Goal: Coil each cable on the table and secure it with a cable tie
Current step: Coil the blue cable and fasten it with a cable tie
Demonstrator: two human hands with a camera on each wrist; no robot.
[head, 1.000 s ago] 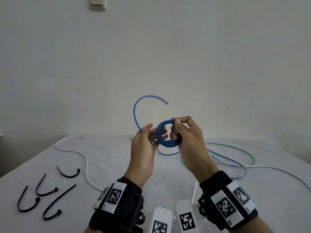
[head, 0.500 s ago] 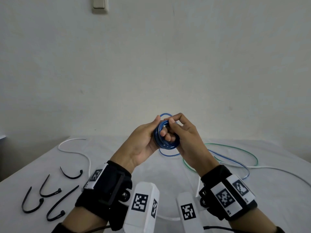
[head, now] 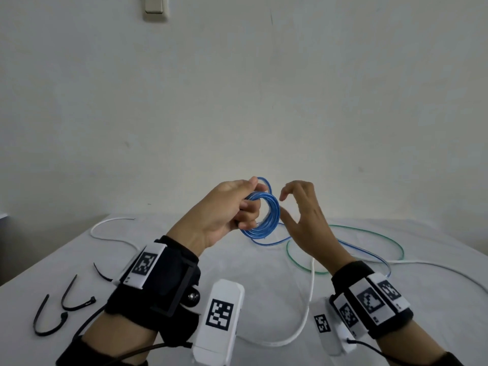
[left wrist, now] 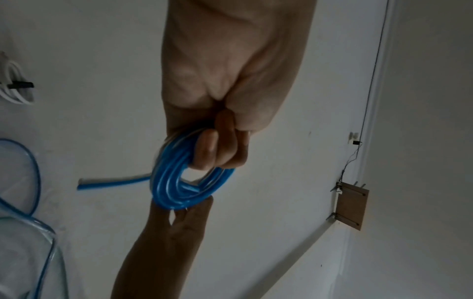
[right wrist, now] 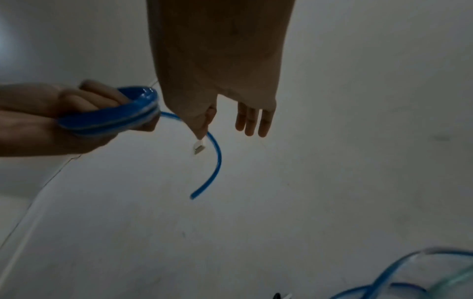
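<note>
From the head view the left hand (head: 227, 207) gripped the blue cable coil (head: 264, 215) above the bench (head: 184, 249), while the right hand (head: 303, 215) hovered just beside it, fingers (head: 286, 190) loosely spread and holding nothing. The left wrist view alone showed the fingers (left wrist: 207, 149) curled through the coil's centre. Only the right wrist view showed the cable's free end (right wrist: 202, 190) curving down from the coil.
</note>
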